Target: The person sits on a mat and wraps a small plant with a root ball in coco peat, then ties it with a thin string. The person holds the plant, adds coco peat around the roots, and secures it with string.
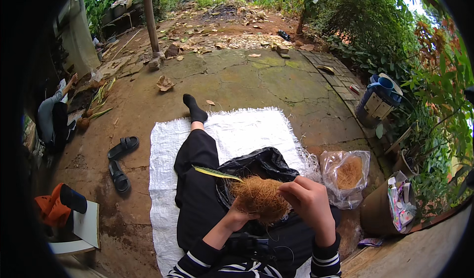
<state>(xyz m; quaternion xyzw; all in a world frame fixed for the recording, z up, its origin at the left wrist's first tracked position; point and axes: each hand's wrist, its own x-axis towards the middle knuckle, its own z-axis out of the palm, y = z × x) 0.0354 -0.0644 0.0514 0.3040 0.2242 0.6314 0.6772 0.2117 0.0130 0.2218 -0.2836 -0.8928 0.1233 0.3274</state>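
Note:
A shaggy ball of brown coconut fibre (pixel 263 196) rests in my left hand (pixel 239 216), which cups it from below on the left. Out of its upper left side sticks a long, yellow-edged snake plant leaf (pixel 216 173). My right hand (pixel 309 198) is at the ball's right edge, thumb and fingertips pinched together. Whether a strand lies between those fingertips is too fine to tell. Thin loose strands curl below the ball. Behind it, a crumpled black plastic bag (pixel 259 159) lies open over my lap and the white woven sheet (pixel 248 128).
On my right are a clear plastic bag (pixel 346 178) of loose fibre, a bin (pixel 381 207) with wrappers and a blue container (pixel 379 98). Black sandals (pixel 120 174) and a white board (pixel 87 222) lie left. Another person (pixel 53 111) sits far left near snake plants (pixel 98 100).

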